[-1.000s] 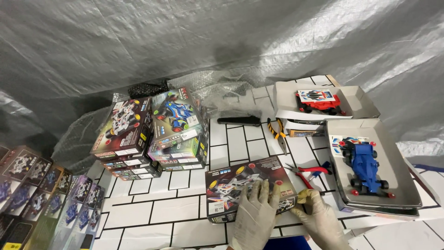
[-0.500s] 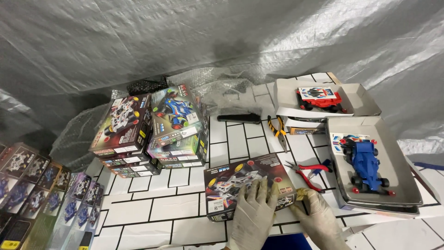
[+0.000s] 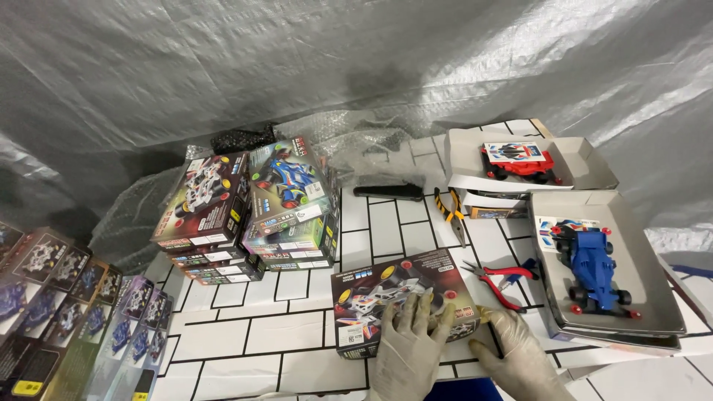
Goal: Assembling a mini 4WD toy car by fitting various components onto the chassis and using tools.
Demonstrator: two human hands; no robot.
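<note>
Both gloved hands rest on a toy car box (image 3: 401, 297) lying flat near the table's (image 3: 290, 334) front edge. The left hand (image 3: 412, 341) lies flat, fingers spread over the lid; the right hand (image 3: 512, 349) grips the box's right end. Red pliers (image 3: 499, 281) lie just beside it.

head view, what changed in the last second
Little changed. The left hand stays flat on the toy car box; the right hand stays at the box's right end, the thing under it too hidden to tell. Box stacks, pliers and the tray with the blue car kept their places.
</note>
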